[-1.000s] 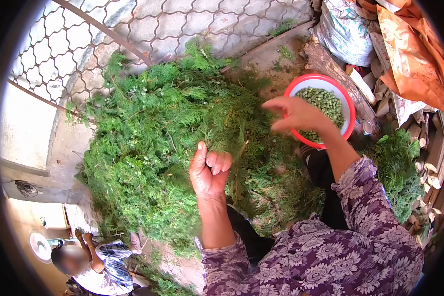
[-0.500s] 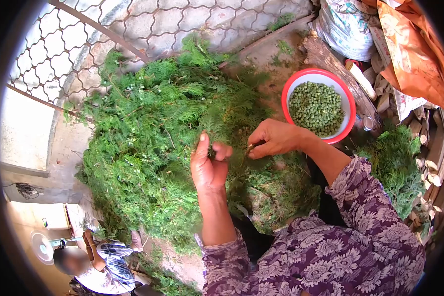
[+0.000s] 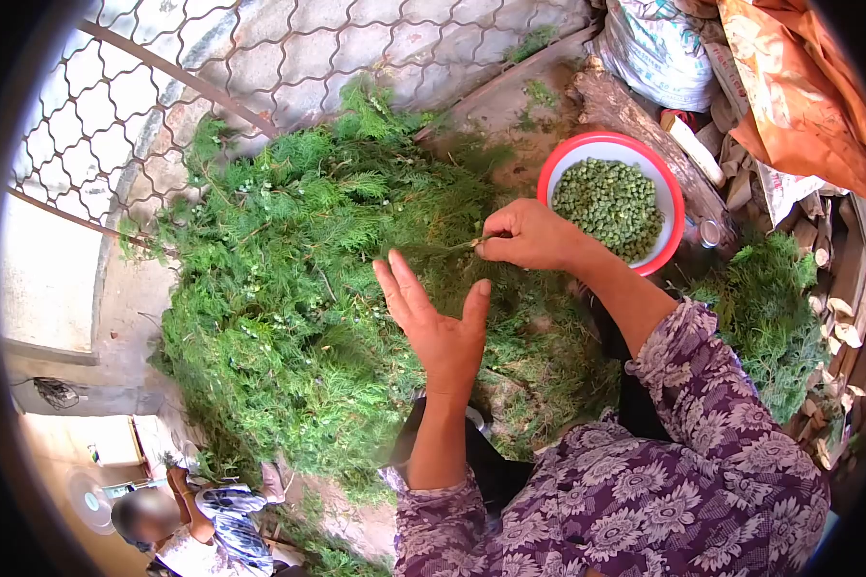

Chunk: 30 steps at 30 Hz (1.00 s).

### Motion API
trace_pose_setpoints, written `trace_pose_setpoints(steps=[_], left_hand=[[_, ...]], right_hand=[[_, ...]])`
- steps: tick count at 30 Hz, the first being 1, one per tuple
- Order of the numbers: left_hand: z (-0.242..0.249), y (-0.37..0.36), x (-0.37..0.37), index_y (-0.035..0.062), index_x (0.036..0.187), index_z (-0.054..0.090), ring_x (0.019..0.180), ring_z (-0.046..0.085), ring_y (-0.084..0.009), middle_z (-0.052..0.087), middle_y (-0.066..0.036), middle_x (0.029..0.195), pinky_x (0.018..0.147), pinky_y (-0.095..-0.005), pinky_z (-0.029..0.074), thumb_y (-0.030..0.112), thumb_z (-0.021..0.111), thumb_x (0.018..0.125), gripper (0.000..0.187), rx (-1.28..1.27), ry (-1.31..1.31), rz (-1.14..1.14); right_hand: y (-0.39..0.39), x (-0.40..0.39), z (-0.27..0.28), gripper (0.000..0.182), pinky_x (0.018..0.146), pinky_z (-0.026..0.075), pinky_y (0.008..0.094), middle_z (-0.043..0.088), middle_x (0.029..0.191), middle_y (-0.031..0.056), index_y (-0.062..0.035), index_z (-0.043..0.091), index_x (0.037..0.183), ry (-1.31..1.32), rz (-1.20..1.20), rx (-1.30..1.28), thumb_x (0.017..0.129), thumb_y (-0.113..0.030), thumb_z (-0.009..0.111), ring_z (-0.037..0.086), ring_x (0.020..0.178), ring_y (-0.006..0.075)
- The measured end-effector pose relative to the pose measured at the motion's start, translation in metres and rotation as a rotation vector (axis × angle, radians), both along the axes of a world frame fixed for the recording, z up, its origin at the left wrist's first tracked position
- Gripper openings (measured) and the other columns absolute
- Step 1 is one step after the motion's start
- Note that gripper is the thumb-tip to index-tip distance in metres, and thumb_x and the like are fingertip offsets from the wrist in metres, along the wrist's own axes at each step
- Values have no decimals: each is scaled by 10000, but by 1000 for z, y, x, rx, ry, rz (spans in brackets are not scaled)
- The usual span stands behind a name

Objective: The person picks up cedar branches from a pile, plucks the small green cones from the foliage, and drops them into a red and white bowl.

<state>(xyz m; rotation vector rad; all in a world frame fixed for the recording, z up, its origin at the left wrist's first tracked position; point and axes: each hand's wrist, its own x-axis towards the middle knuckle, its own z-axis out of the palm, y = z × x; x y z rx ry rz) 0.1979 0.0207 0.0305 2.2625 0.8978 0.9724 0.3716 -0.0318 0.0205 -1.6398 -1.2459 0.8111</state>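
My right hand (image 3: 534, 237) pinches the stem end of a green conifer sprig (image 3: 460, 246) between thumb and fingers. The sprig's feathery part stretches left over the pile and blurs into it. Below and left of it, my left hand (image 3: 443, 337) is open, fingers and thumb spread, holding nothing. Both hands are above a broad heap of cut conifer branches (image 3: 289, 260), with small pale cones among the leaves. Just beyond my right wrist stands a white bowl with a red rim (image 3: 676, 207), holding many small green cones (image 3: 606, 204).
A wire mesh fence (image 3: 308, 48) borders the far side. Right of the bowl lie a log (image 3: 635, 115), a white sack (image 3: 659, 58), an orange sheet (image 3: 799, 96), more branches (image 3: 760, 317) and split firewood (image 3: 847, 332). Another person (image 3: 207, 529) sits at lower left near a fan (image 3: 91, 502).
My left hand has opened and turned, its fingers spreading away from the foliage. My right hand has moved slightly up and left, still pinching a stem.
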Motion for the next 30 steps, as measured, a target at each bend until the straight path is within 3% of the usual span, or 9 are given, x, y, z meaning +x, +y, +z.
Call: trace_pose_setpoints(steps=[5, 7, 9, 10, 13, 15, 22, 28, 30], left_hand=[[-7, 3, -1, -47, 1342, 182, 1264, 243, -369, 216, -274, 1361, 1018, -408, 228, 335, 714, 706, 913, -166, -46, -63], [-7, -5, 3, -66, 1337, 168, 1257, 277, -328, 259, -254, 1348, 1021, -383, 237, 368, 701, 721, 924, -896, -278, -119], [-33, 1, 4, -71, 1335, 170, 1242, 304, -306, 276, -243, 1341, 1012, -374, 257, 376, 685, 736, 908, -1039, -325, -158], [-43, 3, 4, -77, 1332, 171, 1227, 331, -283, 292, -232, 1334, 1003, -365, 278, 383, 670, 752, 892, -1181, -371, -198], [-31, 1, 11, -66, 1334, 185, 1139, 423, -242, 388, -189, 1263, 949, -339, 352, 347, 618, 805, 798, -1171, -565, -186], [-38, 9, 8, -58, 1306, 250, 1068, 466, -216, 447, -156, 1187, 907, -329, 386, 324, 587, 831, 696, -1252, -605, -191], [-42, 25, 5, 34, 1040, 534, 894, 552, -199, 583, -83, 988, 825, -349, 446, 274, 467, 900, 286, -1521, -748, -114], [-18, 37, -1, -6, 1083, 511, 911, 555, -239, 570, -128, 1031, 813, -363, 452, 195, 402, 920, 281, -1382, -791, -86], [-10, 37, -1, -11, 1094, 509, 917, 555, -244, 570, -127, 1039, 826, -370, 446, 193, 403, 919, 289, -1370, -806, -50]], right_hand=[[2, -5, -8, 301, 450, 298, 303, 358, 508, 67, 19, 460, 606, -71, -7, 78, 739, -222, 584, 338, 476, 102], [4, -10, -8, 318, 452, 301, 308, 359, 517, 77, 22, 451, 607, -99, -14, 85, 739, -235, 582, 341, 477, 114], [5, -20, -5, 289, 524, 406, 393, 495, 564, 169, 6, 509, 614, -94, -111, 66, 699, -265, 563, 502, 525, 313], [5, -27, -8, 289, 524, 406, 393, 495, 564, 169, 6, 509, 614, -93, -110, 67, 699, -265, 563, 502, 525, 313], [3, -54, -19, 189, 515, 410, 377, 476, 565, 145, -16, 518, 677, -326, -103, 259, 732, -190, 565, 526, 538, 265], [0, -70, -21, 114, 551, 446, 406, 536, 674, 146, -34, 534, 764, -451, 19, 232, 721, -139, 550, 558, 621, 321], [-6, -78, -17, 206, 579, 471, 396, 540, 809, 135, -9, 507, 879, -523, 70, 282, 689, -86, 524, 578, 688, 318], [-11, -56, -2, 261, 584, 473, 361, 566, 801, 148, -9, 563, 949, -316, 147, 493, 725, -143, 571, 575, 647, 281], [-13, -34, 12, 245, 592, 470, 299, 598, 762, 127, -13, 597, 933, 29, 28, 297, 742, -167, 606, 581, 639, 194]])
